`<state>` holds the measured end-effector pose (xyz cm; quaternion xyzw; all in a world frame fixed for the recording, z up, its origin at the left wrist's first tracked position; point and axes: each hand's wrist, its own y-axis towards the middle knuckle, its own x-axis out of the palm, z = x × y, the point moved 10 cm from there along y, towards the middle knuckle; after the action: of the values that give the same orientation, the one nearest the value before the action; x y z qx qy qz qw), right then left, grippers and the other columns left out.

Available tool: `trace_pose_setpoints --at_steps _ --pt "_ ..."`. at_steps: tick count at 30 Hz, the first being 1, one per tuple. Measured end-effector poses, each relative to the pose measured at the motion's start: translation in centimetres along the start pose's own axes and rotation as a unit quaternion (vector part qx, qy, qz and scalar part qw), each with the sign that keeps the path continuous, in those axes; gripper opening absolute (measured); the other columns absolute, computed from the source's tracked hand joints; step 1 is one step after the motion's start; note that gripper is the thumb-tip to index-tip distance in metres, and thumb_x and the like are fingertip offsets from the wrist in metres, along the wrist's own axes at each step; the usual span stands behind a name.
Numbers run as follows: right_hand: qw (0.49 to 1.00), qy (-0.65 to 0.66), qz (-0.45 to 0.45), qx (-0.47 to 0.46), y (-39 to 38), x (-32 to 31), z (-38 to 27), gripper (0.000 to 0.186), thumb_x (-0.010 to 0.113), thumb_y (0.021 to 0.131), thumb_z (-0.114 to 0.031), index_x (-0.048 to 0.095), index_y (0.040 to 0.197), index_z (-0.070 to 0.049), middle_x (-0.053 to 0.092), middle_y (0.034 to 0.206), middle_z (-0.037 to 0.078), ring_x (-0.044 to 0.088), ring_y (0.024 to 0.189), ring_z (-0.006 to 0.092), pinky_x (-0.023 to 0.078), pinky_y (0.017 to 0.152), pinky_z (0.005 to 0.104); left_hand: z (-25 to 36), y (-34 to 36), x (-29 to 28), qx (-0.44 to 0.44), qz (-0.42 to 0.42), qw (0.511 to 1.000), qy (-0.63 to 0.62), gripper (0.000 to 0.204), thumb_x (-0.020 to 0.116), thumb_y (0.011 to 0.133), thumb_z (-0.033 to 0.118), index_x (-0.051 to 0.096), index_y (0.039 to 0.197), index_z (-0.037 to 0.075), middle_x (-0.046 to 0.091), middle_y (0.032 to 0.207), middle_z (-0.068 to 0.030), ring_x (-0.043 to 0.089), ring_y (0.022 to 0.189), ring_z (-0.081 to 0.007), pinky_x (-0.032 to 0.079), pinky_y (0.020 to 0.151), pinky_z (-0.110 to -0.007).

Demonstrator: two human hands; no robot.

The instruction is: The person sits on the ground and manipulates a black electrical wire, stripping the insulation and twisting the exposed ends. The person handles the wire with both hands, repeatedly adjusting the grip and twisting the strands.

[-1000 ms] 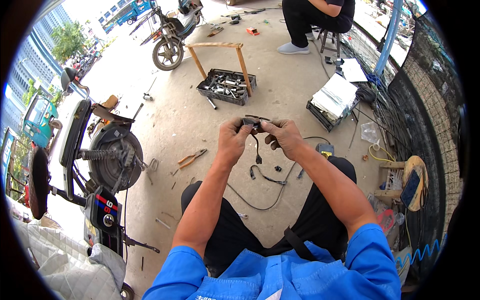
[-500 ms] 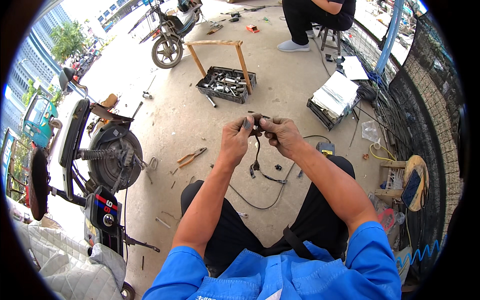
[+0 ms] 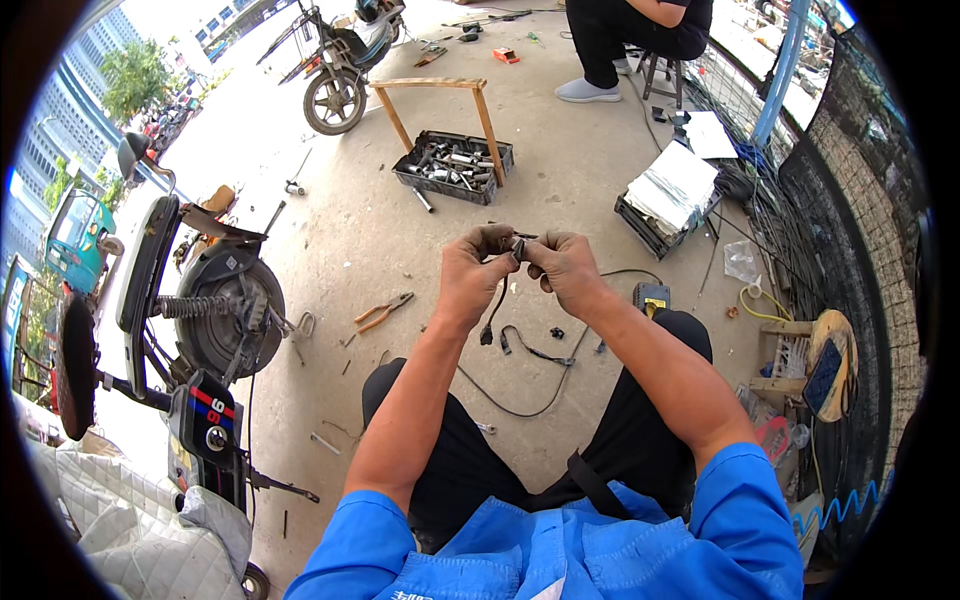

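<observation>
In front of me, over the concrete floor, both hands meet with fingers pinched together. My left hand [image 3: 474, 272] grips the upper end of a short black cable [image 3: 499, 298], which hangs down to a dark plug [image 3: 487, 335]. My right hand [image 3: 568, 270] pinches a small dark end piece of that cable, close against the left fingertips; its exact shape is partly hidden. Below, between my knees, a separate thin black cord [image 3: 540, 352] lies looped on the floor, near a dark box with a yellow label [image 3: 652, 296]. Pliers with orange handles [image 3: 382, 314] lie to the left.
A black crate of metal sockets [image 3: 455, 185] with a wooden handle stands ahead. Left is an electric scooter on its side [image 3: 225, 310]. At right are a crate with white sheets [image 3: 668, 190] and a wooden stool [image 3: 828, 365]. A person [image 3: 640, 40] sits far off.
The hanging plug has swung left and turned as my hands rotated the cable. My left thumb has shifted right, toward the right fingertips.
</observation>
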<state>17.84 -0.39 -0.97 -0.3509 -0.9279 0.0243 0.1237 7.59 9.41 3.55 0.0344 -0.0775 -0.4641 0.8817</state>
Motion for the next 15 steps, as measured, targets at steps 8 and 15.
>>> trace_pose_setpoints --at_steps 8,15 --pt "0.995 -0.066 0.075 -0.017 -0.8 -0.5 -1.2 0.021 0.069 0.082 -0.014 0.064 0.074 0.005 0.068 0.067 0.014 0.063 0.053 0.0138 0.043 0.044 0.0253 0.2 0.0 0.1 0.03 0.01 0.998 0.047 0.029 0.07 0.077 -0.006 0.064 0.106 -0.008 0.068 0.097 -0.0123 0.066 0.09 -0.018 0.057 0.079 -0.031" --pt "0.998 0.022 0.057 0.01 -0.5 -0.9 -0.1 0.018 0.072 0.083 -0.011 0.063 0.078 0.004 0.069 0.069 0.015 0.067 0.057 0.0155 0.041 0.042 0.0224 0.2 0.0 0.3 0.032 0.017 0.997 0.069 0.026 0.069 0.08 -0.005 0.063 0.105 -0.007 0.068 0.099 -0.0122 0.066 0.092 -0.0181 0.057 0.081 -0.031"
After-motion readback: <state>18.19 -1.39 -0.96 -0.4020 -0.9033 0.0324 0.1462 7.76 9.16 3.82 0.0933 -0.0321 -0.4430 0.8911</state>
